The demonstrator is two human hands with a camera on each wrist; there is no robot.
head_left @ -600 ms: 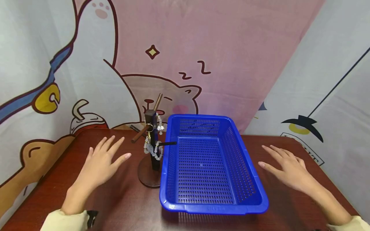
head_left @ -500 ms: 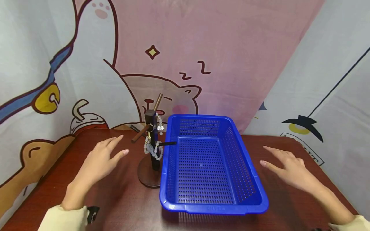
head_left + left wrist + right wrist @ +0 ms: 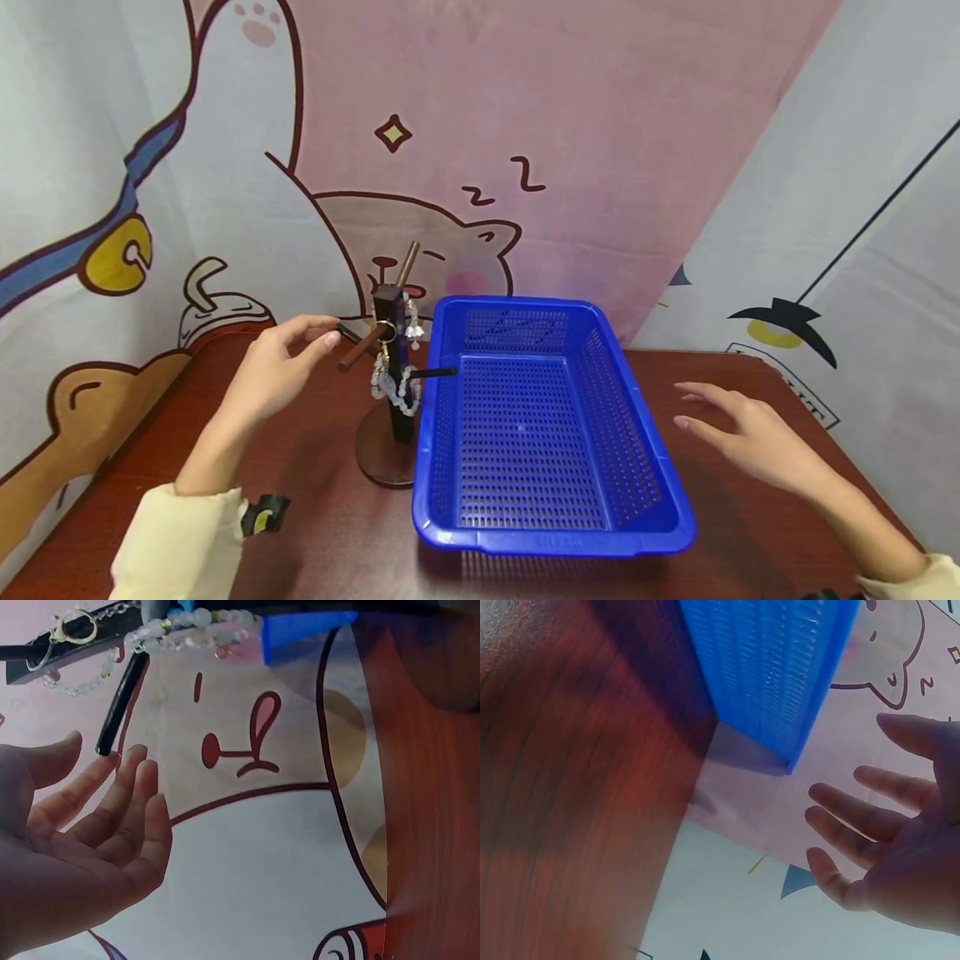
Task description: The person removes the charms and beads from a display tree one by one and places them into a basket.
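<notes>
Reads small Z and larger Z on the pink backdrop cloth, by the drawn animal head. Shows framed letters on the cloth's white right side, last one seemingly T, rest unclear. Bears raised lettering on the blue basket's front rim, too faint to read.

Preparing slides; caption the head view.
Left hand at black peg on jewelry stand, blue basket between stand and right hand.

Left of the blue basket, we hold our left grip, thumb apart; right of it, our right grip, fingers spread.
</notes>
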